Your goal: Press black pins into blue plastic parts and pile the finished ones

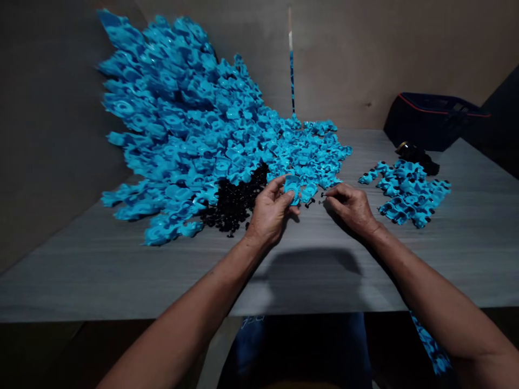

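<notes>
My left hand [272,212] holds a blue plastic piece [292,186] between thumb and fingers, near the middle of the table. To its right, my right hand [352,206] pinches a small black wheel-and-axle part [323,195] at its fingertips, a short way from the blue piece. Between the hands, another small black axle part [310,202] lies on the table beside a loose blue piece [308,192]. Left of my left hand is a pile of black axle parts [233,202].
A large heap of blue pieces [182,113] leans against the back left wall. Several blue pieces with black wheels [409,189] lie at the right. Behind them are a black object [425,162] and a dark bin with a red edge [430,124] on the grey table [121,281].
</notes>
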A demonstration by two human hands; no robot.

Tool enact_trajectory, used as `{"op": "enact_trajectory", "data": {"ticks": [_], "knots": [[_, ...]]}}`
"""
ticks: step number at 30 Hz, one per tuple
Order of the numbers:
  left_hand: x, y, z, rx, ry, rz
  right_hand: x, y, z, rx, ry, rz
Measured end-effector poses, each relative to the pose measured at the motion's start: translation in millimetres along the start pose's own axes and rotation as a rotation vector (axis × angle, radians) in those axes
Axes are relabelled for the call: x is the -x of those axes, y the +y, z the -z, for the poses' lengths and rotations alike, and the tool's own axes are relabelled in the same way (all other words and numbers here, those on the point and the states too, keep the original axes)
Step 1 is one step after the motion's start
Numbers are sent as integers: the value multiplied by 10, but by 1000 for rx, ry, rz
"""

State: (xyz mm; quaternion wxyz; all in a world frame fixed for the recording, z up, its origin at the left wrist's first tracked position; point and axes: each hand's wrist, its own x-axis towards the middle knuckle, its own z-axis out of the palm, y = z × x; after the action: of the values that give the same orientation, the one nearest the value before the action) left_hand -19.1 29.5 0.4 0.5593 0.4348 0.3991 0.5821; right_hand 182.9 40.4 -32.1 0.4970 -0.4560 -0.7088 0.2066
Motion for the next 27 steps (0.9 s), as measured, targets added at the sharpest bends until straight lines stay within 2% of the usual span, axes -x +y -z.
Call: {"op": "enact_trajectory", "data": {"ticks": [4, 6, 9, 13, 17, 22, 27], "knots": [[76, 57, -69, 126, -25, 169, 8, -158, -21, -225, 85, -153], [105, 45, -81, 143, -64, 203, 28, -303, -21, -305, 117, -138], [134, -20, -94, 109, -124, 186, 67, -505, -4, -342, 106, -36], [165, -112, -118, 23, -159, 115, 107, -594, 5, -195, 49, 106], [201, -124, -136, -7, -188, 45, 123, -548, -23, -49, 93, 194], [232, -106, -151, -22, -224, 39, 118, -530, -34, 104, 133, 403], [264, -103, -176, -18, -233, 33, 113, -519, -16, 176, 147, 428]]}}
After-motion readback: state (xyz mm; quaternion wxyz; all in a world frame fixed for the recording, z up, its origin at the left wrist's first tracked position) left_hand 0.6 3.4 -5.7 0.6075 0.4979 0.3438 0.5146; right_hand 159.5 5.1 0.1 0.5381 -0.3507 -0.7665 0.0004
